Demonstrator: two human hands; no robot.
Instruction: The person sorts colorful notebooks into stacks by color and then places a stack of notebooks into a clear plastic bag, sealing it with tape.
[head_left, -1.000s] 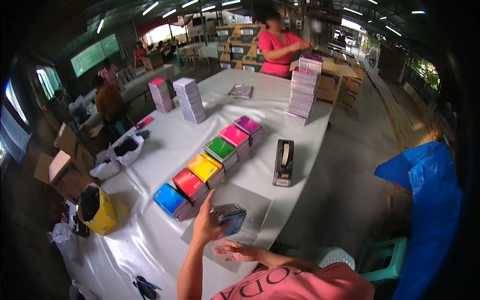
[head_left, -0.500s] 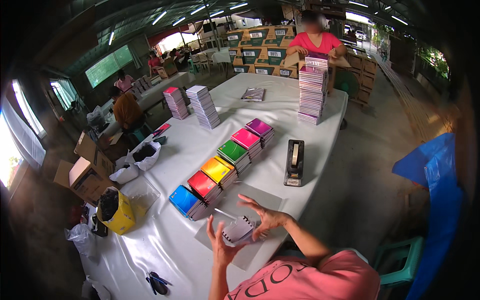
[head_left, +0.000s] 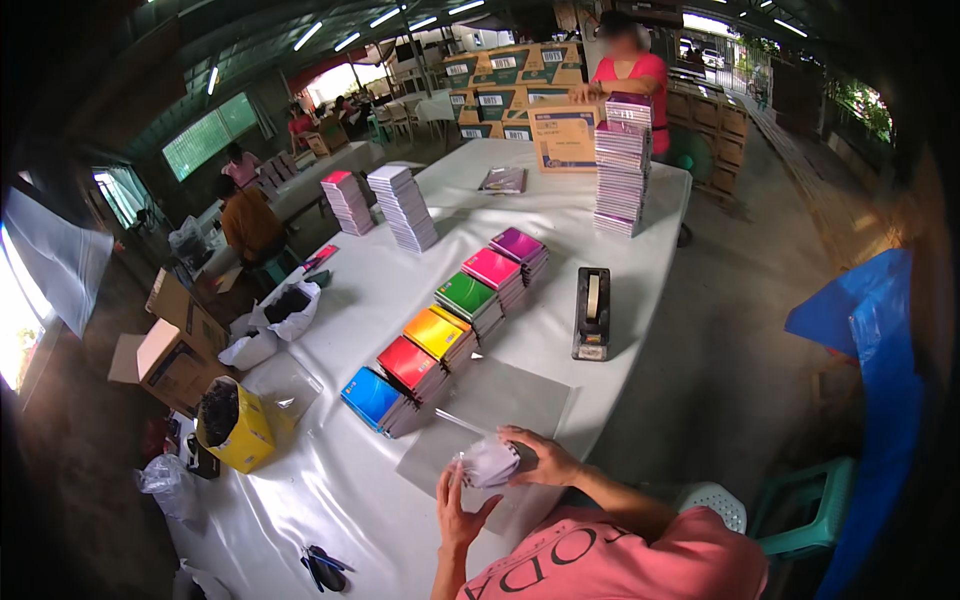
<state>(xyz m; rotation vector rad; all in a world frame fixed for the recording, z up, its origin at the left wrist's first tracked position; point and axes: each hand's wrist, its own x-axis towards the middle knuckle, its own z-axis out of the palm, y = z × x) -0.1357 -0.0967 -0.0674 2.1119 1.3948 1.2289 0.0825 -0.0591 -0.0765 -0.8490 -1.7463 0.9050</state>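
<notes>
A small stack of white-backed spiral notebooks (head_left: 487, 463) in clear plastic is in front of me, its black binding toward the right. My right hand (head_left: 545, 460) grips that bound edge between fingers and thumb. My left hand (head_left: 462, 512) is at the near left corner, fingers spread, fingertips at the plastic film; whether they press on it is hard to see. Beneath lie clear plastic sheets (head_left: 520, 395). Just beyond stands a slanting row of notebook stacks: blue (head_left: 372, 398), red (head_left: 408, 362), yellow (head_left: 437, 332), green (head_left: 467, 297), pink (head_left: 492, 268) and purple (head_left: 518, 244).
A black tape dispenser (head_left: 592, 315) stands right of the row. Tall notebook stacks (head_left: 622, 170) rise at the far right, with a co-worker (head_left: 630, 75) and a carton (head_left: 565, 138) behind. Scissors (head_left: 325, 568), a yellow bag (head_left: 240, 430) and an open carton (head_left: 185, 345) are left.
The notebook stack has turned, and my right hand has closed on its bound edge. My left hand has dropped lower. At the far end, the co-worker's carton now stands on the table.
</notes>
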